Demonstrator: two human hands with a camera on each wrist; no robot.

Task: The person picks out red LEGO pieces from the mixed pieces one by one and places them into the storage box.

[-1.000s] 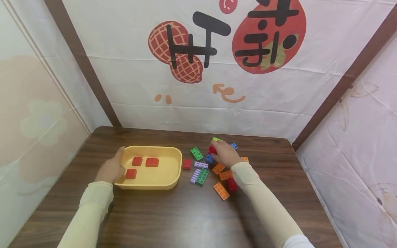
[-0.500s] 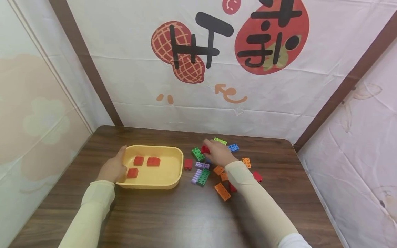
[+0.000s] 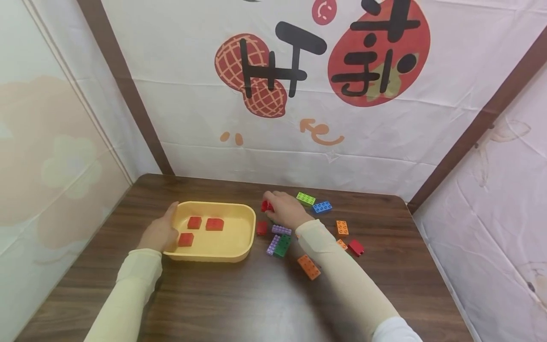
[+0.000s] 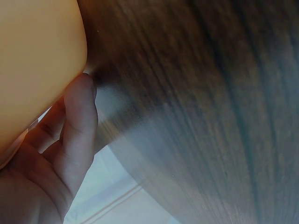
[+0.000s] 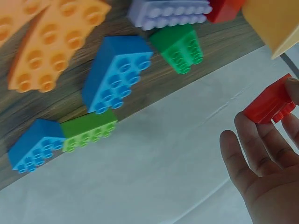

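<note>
Red is the colour of the small brick [image 3: 267, 206] that the right hand [image 3: 285, 210] pinches in its fingertips, lifted just off the wood between the pile of bricks and the yellow tray [image 3: 232, 212]. In the right wrist view the same red brick [image 5: 270, 105] sits at the tips of the fingers [image 5: 243, 140], with the other fingers spread loosely below it. It looks like the carrying step: the brick is picked up but not yet in the tray. Three red bricks [image 3: 206, 224] already lie inside, so the next move likely calls for a short sweep to the left, over the near rim, and then letting go above a bare spot. One more red brick [image 3: 261, 228] lies on the table right beside the tray. The left hand [image 3: 161, 233] rests against the tray's left end, fingers fairly straight along the wall [image 4: 42, 70], steadying it. Both arms in pale sleeves reach forward, the right one slanting across the pile.
</note>
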